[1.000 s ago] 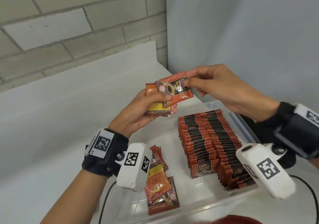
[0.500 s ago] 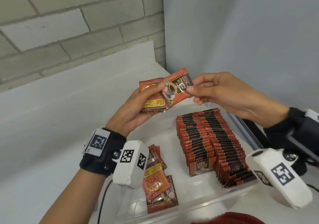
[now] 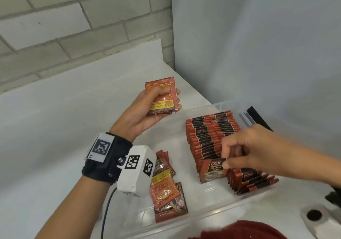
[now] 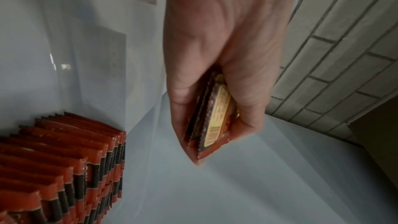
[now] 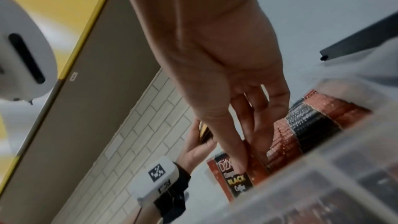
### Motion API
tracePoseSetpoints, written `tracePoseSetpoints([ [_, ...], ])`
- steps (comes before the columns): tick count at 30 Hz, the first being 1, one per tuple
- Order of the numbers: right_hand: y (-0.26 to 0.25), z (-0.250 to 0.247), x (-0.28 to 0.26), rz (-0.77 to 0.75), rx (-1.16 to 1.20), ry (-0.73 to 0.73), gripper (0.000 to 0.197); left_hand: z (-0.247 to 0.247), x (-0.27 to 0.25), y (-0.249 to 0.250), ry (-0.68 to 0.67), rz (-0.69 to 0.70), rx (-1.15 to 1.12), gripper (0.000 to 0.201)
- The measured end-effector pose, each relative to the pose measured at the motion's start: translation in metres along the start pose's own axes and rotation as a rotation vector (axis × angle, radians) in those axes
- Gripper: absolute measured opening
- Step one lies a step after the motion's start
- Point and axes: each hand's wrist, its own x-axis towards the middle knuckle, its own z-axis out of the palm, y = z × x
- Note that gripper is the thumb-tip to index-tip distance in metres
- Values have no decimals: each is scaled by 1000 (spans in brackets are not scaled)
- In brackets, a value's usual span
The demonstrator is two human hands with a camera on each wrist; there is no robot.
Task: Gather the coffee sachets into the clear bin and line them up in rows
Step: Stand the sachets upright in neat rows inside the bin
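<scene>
One red-and-black foil coffee sachet [image 3: 212,170] had left the stack above and stood at the near end of the left row of upright sachets [image 3: 206,141], the right hand [image 3: 245,152] pinching its top. Loose sachets [image 3: 166,198] lay flat at the near left of the clear plastic bin [image 3: 212,218], with open floor between. Farther off, the left hand [image 3: 145,113] gripped a thin stack of sachets [image 3: 162,98] over the white bench [image 3: 73,100].

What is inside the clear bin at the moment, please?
Inside the clear bin are two rows of upright sachets, loose sachets, and the right hand pinching a front sachet. It covers part of the right row.
</scene>
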Motion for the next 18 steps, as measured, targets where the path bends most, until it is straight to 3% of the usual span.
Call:
tracePoseSetpoints([
  [3, 2, 10, 1, -42, -206, 43, 21, 1, -1, 1, 14, -13, -12, 20],
  [7, 2, 19, 2, -59, -297, 19, 25, 1, 0, 2, 43, -24, -18, 14],
  [18, 2, 17, 5, -22, -288, -37, 26, 3, -2, 3, 65, -38, -68, 15],
])
